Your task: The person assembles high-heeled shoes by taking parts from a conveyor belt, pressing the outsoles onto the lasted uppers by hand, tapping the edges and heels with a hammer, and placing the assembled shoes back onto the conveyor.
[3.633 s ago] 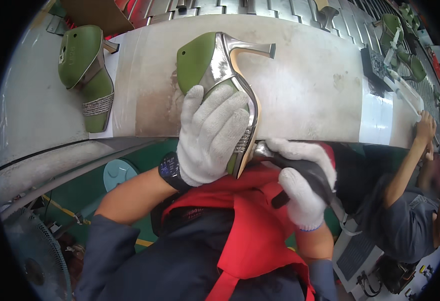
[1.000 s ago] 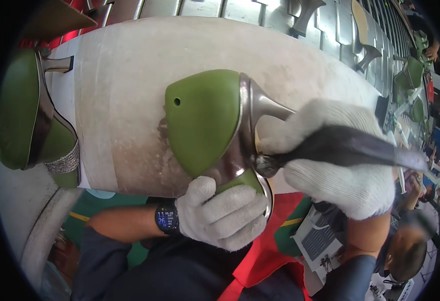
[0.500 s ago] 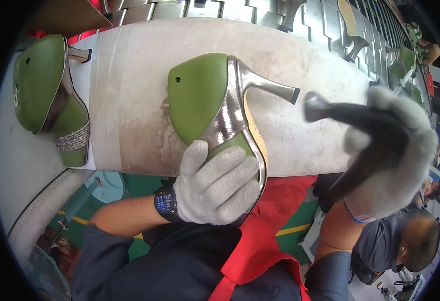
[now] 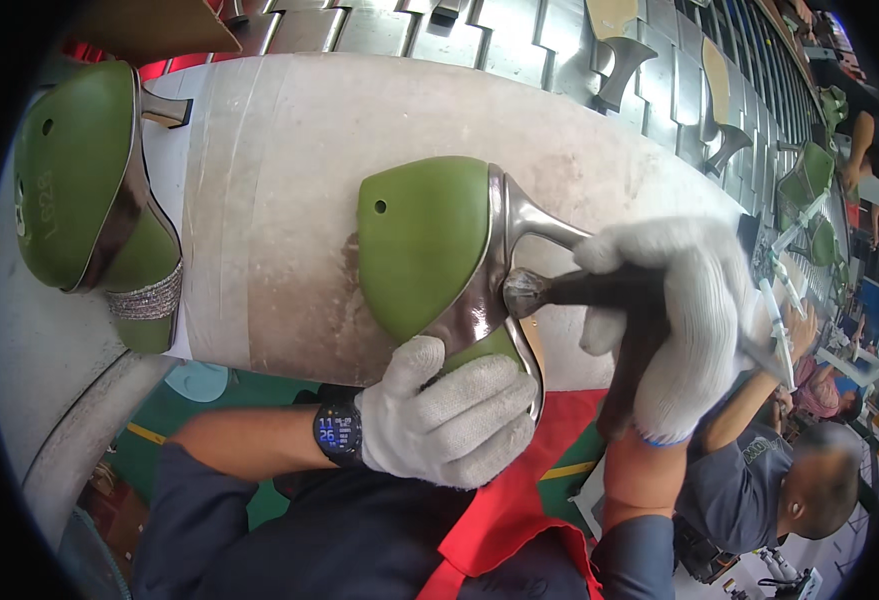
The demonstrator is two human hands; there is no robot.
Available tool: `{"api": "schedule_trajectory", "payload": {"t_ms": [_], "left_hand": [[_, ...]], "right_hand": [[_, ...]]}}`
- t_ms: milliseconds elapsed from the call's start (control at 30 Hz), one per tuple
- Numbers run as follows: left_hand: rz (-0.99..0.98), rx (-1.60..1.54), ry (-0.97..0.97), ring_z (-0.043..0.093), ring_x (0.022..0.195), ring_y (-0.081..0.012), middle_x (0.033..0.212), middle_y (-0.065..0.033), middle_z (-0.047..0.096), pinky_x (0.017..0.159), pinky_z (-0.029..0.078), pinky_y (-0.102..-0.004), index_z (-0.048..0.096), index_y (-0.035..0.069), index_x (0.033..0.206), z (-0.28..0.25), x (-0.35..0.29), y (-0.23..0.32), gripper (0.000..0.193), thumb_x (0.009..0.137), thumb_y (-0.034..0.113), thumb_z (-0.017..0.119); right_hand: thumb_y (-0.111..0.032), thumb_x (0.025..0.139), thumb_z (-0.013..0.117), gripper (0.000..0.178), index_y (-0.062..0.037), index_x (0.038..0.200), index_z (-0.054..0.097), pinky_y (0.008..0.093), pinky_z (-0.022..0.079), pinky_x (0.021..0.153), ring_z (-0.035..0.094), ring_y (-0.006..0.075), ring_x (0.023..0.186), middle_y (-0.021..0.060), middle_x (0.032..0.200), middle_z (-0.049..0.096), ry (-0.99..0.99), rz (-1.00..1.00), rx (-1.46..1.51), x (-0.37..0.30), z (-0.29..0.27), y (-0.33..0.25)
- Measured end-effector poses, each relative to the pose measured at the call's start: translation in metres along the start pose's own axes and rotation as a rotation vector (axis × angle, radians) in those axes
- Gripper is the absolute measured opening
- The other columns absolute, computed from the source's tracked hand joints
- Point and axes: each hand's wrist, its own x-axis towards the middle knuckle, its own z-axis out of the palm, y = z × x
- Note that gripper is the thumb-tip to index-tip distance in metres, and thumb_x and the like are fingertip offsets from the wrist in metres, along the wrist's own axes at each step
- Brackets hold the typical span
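Note:
A high-heeled shoe (image 4: 471, 310) with metallic bronze straps lies on its side on the pale worktable, fitted over a green shoe last (image 4: 421, 240). Its heel (image 4: 534, 213) points to the right. My gloved left hand (image 4: 454, 415) wraps around the toe part of the shoe and presses it to the table. In my gloved right hand (image 4: 694, 310) is a dark hammer (image 4: 589, 290). The round hammer face (image 4: 525, 293) is at the shoe's sole edge just below the heel, apparently touching it. My right hand hides the heel's tip.
Another shoe on a green last (image 4: 84, 180) stands at the left beside the worktable surface (image 4: 289, 150). Beyond the far edge runs a metal slat conveyor (image 4: 359, 30) carrying loose heels with insoles (image 4: 624, 70). At the lower right a co-worker (image 4: 769, 490) sits close by.
My right hand has swung the hammer leftward and down from the right, bringing its face to the shoe. The shoe and my left hand appear slightly lower and further right in view.

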Motion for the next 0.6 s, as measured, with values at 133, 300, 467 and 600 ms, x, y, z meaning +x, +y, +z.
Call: {"api": "schedule_trajectory", "payload": {"t_ms": [133, 300, 467, 600], "left_hand": [[0.039, 0.051, 0.043, 0.069, 0.111, -0.0273, 0.122, -0.0079, 0.070, 0.112, 0.039, -0.0633, 0.059, 0.011, 0.127, 0.004, 0.004, 0.002, 0.045, 0.087, 0.012, 0.079], [0.028, 0.152, 0.032, 0.067, 0.118, -0.0308, 0.125, -0.0111, 0.070, 0.122, 0.031, -0.0587, 0.058, 0.007, 0.131, 0.005, -0.002, 0.002, 0.047, 0.091, 0.019, 0.080], [-0.200, -0.276, 0.147, 0.062, 0.127, -0.0419, 0.140, -0.0308, 0.058, 0.119, 0.039, -0.0595, 0.052, -0.008, 0.149, -0.035, 0.003, -0.008, 0.080, 0.092, 0.037, 0.084], [-0.750, -0.769, 0.412, 0.055, 0.147, -0.0394, 0.161, -0.0274, 0.050, 0.121, 0.047, -0.0499, 0.039, -0.010, 0.161, -0.067, 0.005, -0.013, 0.084, 0.106, 0.042, 0.073]], "right_hand": [[-0.002, 0.099, 0.067, 0.021, 0.0011, 0.117, 0.077, 0.0287, 0.057, 0.071, 0.074, 0.0171, 0.084, 0.0132, 0.112, 0.080, -0.142, -1.048, -0.694, 0.054, -0.038, 0.024], [-0.018, 0.106, 0.061, 0.026, 0.0038, 0.100, 0.074, 0.0230, 0.049, 0.054, 0.068, 0.0119, 0.059, 0.0117, 0.083, 0.078, -0.308, -0.071, 0.030, 0.016, -0.033, -0.009], [-0.006, 0.100, 0.067, 0.013, 0.0007, 0.108, 0.074, 0.0345, 0.061, 0.075, 0.078, 0.0260, 0.082, 0.0186, 0.099, 0.078, -0.212, -0.549, -0.592, -0.007, -0.089, 0.020], [-0.003, 0.094, 0.070, 0.033, 0.0010, 0.127, 0.069, 0.0441, 0.058, 0.097, 0.071, 0.0389, 0.118, 0.0260, 0.131, 0.070, -0.153, -0.451, -1.134, -0.021, -0.098, 0.036]]}}
